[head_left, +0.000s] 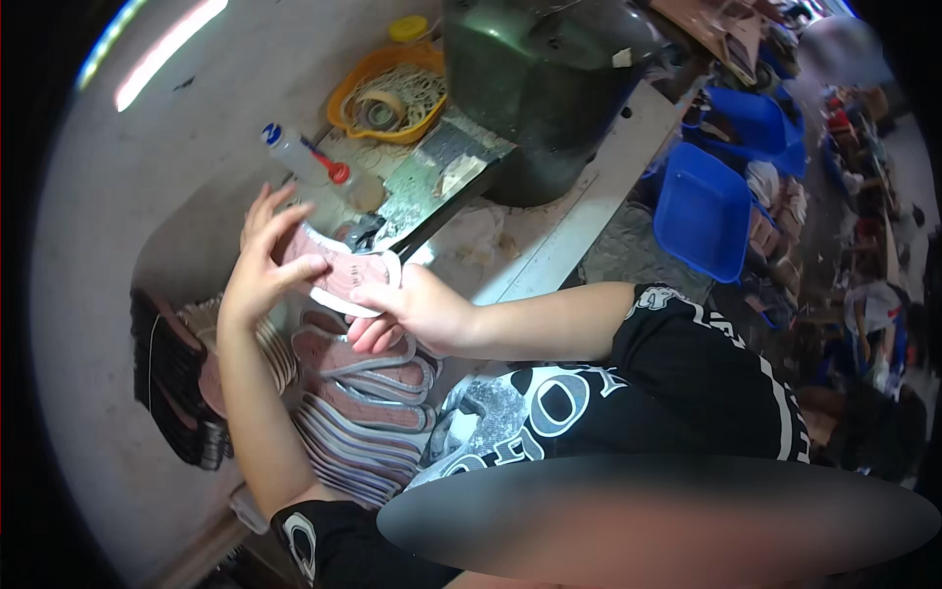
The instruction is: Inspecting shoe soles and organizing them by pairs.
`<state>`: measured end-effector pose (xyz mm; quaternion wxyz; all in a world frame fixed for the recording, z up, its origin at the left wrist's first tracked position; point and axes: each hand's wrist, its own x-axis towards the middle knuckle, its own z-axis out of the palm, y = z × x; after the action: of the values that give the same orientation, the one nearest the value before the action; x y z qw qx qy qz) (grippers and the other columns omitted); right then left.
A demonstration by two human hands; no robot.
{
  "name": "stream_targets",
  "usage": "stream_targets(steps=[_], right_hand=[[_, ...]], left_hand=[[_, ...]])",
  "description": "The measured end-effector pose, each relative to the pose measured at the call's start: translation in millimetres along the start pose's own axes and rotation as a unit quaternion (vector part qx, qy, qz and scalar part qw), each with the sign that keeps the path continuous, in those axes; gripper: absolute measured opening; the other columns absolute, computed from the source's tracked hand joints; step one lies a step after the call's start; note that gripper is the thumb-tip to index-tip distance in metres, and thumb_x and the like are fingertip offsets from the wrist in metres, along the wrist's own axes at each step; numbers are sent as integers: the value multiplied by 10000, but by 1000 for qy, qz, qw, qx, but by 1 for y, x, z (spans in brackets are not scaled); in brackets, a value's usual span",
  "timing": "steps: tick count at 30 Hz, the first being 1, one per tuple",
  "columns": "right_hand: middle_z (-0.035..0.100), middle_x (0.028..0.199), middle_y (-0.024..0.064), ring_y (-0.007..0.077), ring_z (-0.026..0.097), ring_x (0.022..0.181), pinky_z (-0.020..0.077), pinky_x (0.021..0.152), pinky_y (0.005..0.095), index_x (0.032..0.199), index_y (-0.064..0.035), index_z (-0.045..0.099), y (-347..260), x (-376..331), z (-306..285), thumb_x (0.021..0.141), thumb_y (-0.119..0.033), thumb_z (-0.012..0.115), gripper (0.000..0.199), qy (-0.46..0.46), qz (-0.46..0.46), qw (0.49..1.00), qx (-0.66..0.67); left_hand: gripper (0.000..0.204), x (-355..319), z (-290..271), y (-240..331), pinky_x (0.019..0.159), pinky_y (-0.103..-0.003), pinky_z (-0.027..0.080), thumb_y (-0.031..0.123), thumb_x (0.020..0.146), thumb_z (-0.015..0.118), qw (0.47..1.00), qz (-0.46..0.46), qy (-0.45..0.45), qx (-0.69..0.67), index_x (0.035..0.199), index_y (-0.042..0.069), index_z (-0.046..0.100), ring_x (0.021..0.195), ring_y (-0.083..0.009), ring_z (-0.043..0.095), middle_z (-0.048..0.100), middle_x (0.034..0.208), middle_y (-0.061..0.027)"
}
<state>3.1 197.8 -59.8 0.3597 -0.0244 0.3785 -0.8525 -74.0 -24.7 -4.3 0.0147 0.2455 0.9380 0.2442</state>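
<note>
Both my hands are on one pink shoe insole (345,273) with a pale white rim, held tilted above the bench. My right hand (424,312) grips its near right end, thumb on top and fingers curled beneath. My left hand (263,257) is at the far left end, its thumb on the pink face and its other fingers stretched up past the edge. Under my hands a row of similar pink insoles (363,407) with pale edges lies overlapped. Left of them, partly behind my left forearm, stands a stack of pale-edged pieces (208,334) beside black ones (177,393).
Past my hands are a red-capped bottle (361,187), a blue-capped bottle (285,147) and an orange basket (339,98) with string and a tape roll. A large dark machine housing (549,88) rises behind the bench. Blue plastic bins (702,216) sit at the right.
</note>
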Motion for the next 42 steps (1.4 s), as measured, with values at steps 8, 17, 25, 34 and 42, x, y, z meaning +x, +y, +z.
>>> stream_targets(steps=[8, 17, 25, 34, 42], right_hand=[[669, 885, 173, 197, 683, 701, 537, 606, 258, 1125, 8, 566, -12, -20, 13, 897, -313, 594, 394, 31, 50, 998, -5], [679, 908, 172, 194, 692, 765, 533, 614, 240, 1086, 18, 591, -25, -15, -4, 934, -357, 546, 406, 52, 80, 995, -33], [684, 945, 132, 159, 692, 766, 533, 584, 203, 1043, 1, 616, -33, 6, -18, 938, -360, 525, 387, 56, 98, 985, -129], [684, 829, 52, 62, 619, 639, 490, 543, 176, 960, -27, 657, -28, 21, -37, 901, -325, 574, 315, 53, 71, 978, -188], [683, 847, 27, 48, 616, 659, 489, 573, 165, 955, -54, 668, -20, 35, -41, 907, -320, 585, 283, 54, 59, 976, -201]], left_hand=[[360, 23, -24, 22, 1029, -419, 297, 384, 736, 738, 958, -56, -281, -18, 780, 61, 583, 909, -183, 555, 591, 858, -56], [321, 1, -6, 34, 533, -253, 379, 330, 825, 691, 942, -159, -249, -160, 802, 38, 560, 602, -70, 454, 517, 642, 9], [276, -24, 16, 46, 541, -208, 364, 293, 918, 594, 924, -262, -204, -188, 851, 27, 557, 620, -39, 420, 482, 681, 53], [265, -35, 52, 41, 622, -198, 461, 276, 938, 563, 834, -360, -208, -363, 998, 21, 605, 703, -36, 558, 628, 836, 20], [257, -37, 55, 47, 629, -209, 462, 289, 929, 576, 806, -360, -143, -448, 992, 43, 614, 726, -37, 574, 637, 841, 28]])
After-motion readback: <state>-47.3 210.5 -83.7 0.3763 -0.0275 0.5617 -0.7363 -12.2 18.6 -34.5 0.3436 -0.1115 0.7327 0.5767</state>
